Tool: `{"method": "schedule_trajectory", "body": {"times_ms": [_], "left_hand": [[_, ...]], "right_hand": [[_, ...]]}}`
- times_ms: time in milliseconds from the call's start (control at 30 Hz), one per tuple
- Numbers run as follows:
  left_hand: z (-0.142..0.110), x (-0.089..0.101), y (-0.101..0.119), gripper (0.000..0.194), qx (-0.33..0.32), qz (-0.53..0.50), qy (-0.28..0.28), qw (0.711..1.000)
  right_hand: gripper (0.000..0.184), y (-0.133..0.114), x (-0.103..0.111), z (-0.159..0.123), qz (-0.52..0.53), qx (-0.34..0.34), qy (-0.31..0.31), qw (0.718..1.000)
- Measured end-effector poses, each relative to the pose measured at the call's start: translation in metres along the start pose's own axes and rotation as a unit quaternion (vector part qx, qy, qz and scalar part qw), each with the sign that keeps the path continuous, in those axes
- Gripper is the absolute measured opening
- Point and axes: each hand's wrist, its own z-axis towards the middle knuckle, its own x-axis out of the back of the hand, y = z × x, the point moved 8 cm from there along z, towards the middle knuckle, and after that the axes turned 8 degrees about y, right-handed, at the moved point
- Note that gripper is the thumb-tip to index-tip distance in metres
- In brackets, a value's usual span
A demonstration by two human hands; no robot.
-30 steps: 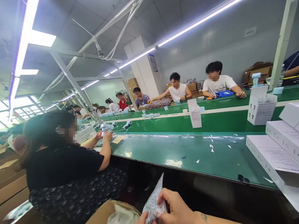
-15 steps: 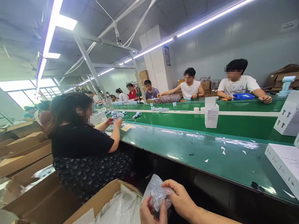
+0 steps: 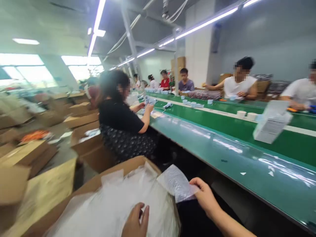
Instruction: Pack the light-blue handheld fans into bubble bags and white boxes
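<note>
My right hand (image 3: pixel 204 194) pinches the edge of a bubble-wrap bag (image 3: pixel 177 182), which hangs out to the left over the rim of a large carton (image 3: pixel 144 161). White translucent plastic bags (image 3: pixel 111 200) fill that carton. Low in the view, my left hand (image 3: pixel 136 221) is over these bags with thumb and fingers a little apart and nothing seen between them. Whether its fingertips touch the bags I cannot tell.
A green-topped workbench with a conveyor (image 3: pixel 209 131) runs along the right. On it stands a white box (image 3: pixel 273 123), blurred. A co-worker in black (image 3: pixel 120 108) handles a light-blue device (image 3: pixel 147 99). Open cartons (image 3: pixel 86 138) crowd the floor at left. Several people sit across the belt.
The view has swung left, bringing more of the carton into sight. My left hand has let go of the bubble wrap and moved over the carton; the bubble wrap stays in my right hand.
</note>
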Motion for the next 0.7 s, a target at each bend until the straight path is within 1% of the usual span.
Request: {"method": "schedule_trajectory", "body": {"times_ms": [33, 67, 100, 133, 167, 200, 233, 267, 333, 367, 400, 467, 533, 600, 633, 667, 700], "left_hand": [[-0.008, 0.009, -0.03, 0.036, 0.061, 0.086, -0.059, 0.993], [-0.02, 0.021, -0.06, 0.044, 0.125, 0.172, -0.109, 0.971], [-0.036, 0.032, -0.085, 0.055, 0.177, 0.235, -0.157, 0.943], [-0.053, 0.039, -0.105, 0.068, 0.214, 0.275, -0.199, 0.916], [-0.069, 0.042, -0.119, 0.08, 0.233, 0.291, -0.23, 0.899], [-0.083, 0.041, -0.128, 0.089, 0.233, 0.293, -0.25, 0.893], [-0.093, 0.036, -0.133, 0.09, 0.219, 0.288, -0.255, 0.897], [-0.099, 0.03, -0.135, 0.085, 0.199, 0.283, -0.246, 0.905], [-0.104, 0.018, -0.134, 0.062, 0.169, 0.266, -0.207, 0.926], [-0.103, 0.012, -0.131, 0.053, 0.16, 0.239, -0.188, 0.939], [-0.1, 0.006, -0.126, 0.048, 0.154, 0.192, -0.174, 0.953], [-0.093, -0.006, -0.11, 0.046, 0.149, 0.06, -0.156, 0.975], [-0.083, -0.012, -0.09, 0.051, 0.142, -0.076, -0.139, 0.977], [-0.076, -0.013, -0.073, 0.057, 0.121, -0.151, -0.158, 0.968], [-0.073, -0.011, -0.068, 0.056, 0.103, -0.16, -0.173, 0.966], [-0.069, -0.005, -0.068, 0.054, 0.088, -0.147, -0.178, 0.969], [-0.063, 0.007, -0.076, 0.05, 0.085, -0.113, -0.158, 0.977]], "right_hand": [[0.01, 0.01, -0.001, -0.002, 0.053, -0.056, -0.007, 0.997], [0.011, 0.019, -0.002, -0.004, 0.104, -0.11, -0.007, 0.988], [0.014, 0.027, -0.004, -0.006, 0.149, -0.156, -0.001, 0.976], [0.018, 0.033, -0.007, -0.007, 0.188, -0.191, 0.008, 0.963], [0.021, 0.039, -0.011, -0.008, 0.218, -0.219, 0.016, 0.951], [0.022, 0.043, -0.017, -0.01, 0.241, -0.245, 0.02, 0.939], [0.021, 0.047, -0.023, -0.012, 0.257, -0.268, 0.023, 0.928], [0.02, 0.05, -0.029, -0.016, 0.268, -0.29, 0.024, 0.918], [0.015, 0.054, -0.041, -0.026, 0.278, -0.332, 0.024, 0.901], [0.013, 0.055, -0.047, -0.031, 0.279, -0.348, 0.023, 0.895], [0.012, 0.055, -0.051, -0.036, 0.278, -0.361, 0.019, 0.89], [0.012, 0.054, -0.058, -0.044, 0.271, -0.372, 0.007, 0.888], [0.015, 0.053, -0.061, -0.049, 0.26, -0.371, -0.004, 0.891], [0.018, 0.053, -0.061, -0.053, 0.249, -0.369, -0.013, 0.895], [0.019, 0.053, -0.059, -0.054, 0.245, -0.369, -0.016, 0.897], [0.02, 0.054, -0.057, -0.055, 0.24, -0.369, -0.017, 0.898], [0.019, 0.054, -0.054, -0.055, 0.234, -0.369, -0.017, 0.899]]}}
